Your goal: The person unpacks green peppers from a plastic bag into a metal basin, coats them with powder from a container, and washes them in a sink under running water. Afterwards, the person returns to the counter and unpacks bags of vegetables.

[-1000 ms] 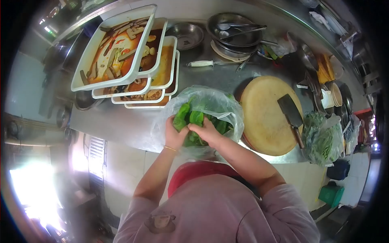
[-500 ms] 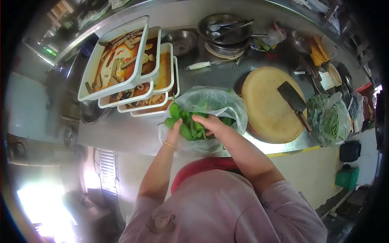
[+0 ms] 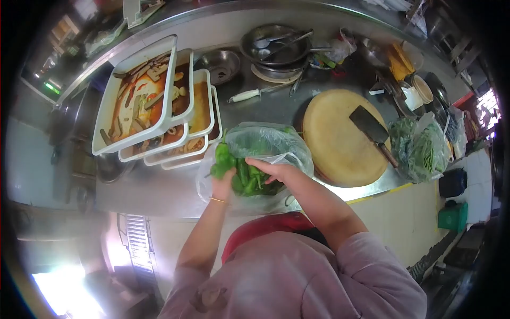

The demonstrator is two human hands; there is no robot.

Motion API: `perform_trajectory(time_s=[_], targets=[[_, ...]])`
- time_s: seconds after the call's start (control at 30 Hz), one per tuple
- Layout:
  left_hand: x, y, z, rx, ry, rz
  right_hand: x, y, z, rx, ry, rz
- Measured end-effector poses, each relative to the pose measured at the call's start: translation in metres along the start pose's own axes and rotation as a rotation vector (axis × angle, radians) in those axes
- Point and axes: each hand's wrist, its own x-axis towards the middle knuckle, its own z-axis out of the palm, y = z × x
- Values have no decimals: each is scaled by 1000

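Several green peppers [image 3: 245, 178] lie in an open clear plastic bag [image 3: 295, 146] at the front of the metal counter. My left hand [image 3: 223, 182] is closed around a bunch of green peppers [image 3: 223, 155] at the bag's left side; they stick up above the hand. From the right, my right hand [image 3: 272, 171] reaches into the mouth of the bag. Its thumb lies over the peppers and its fingers curl at them, with the fingertips partly hidden.
Stacked white trays [image 3: 111, 111] of food in sauce stand at left. To the right, a cleaver [image 3: 369, 123] lies on a round chopping board [image 3: 332, 138], beside bagged green vegetables [image 3: 425, 154]. Behind are a white-handled tool [image 3: 245, 96], a metal bowl [image 3: 219, 65] and a wok [image 3: 276, 45].
My left hand has lifted its peppers slightly and turned them more upright. My right hand stays at the peppers in the bag. The whole view has shifted a little as the head moved.
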Motion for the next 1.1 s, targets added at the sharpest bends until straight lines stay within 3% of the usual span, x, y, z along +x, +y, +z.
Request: perform_trajectory(time_s=[0.1, 0.2, 0.3, 0.4, 0.53, 0.63, 0.73, 0.83, 0.93, 1.03, 1.1], targets=[[-6, 24, 6, -198, 10, -205, -16, 0, 15, 160, -6, -59], [6, 5, -4, -366, 5, -290, -1, 17, 27, 369, 39, -113], [10, 23, -7, -561, -115, -497, -9, 2, 25, 458, 83, -107], [5, 31, 6, -558, -159, -522, -16, -1, 26, 551, 73, -143], [-8, 48, 31, -392, -166, -451, -3, 8, 36, 659, 58, -195], [-10, 46, 33, -370, -172, -410, -7, 10, 53, 847, 282, -305], [-16, 42, 26, -264, -54, -261, -1, 22, 42, 1009, 250, -324], [-19, 26, 12, 583, -85, 51, 2, 27, 37, 1067, 134, -306], [-26, 14, 15, 237, -51, 141, 6, 30, 32, 1142, -32, -274], [-26, 12, 17, 184, 10, 154, 6, 34, 28, 1132, -143, -280], [-28, 13, 20, 426, -37, 303, 4, 34, 25, 1112, -166, -286]])
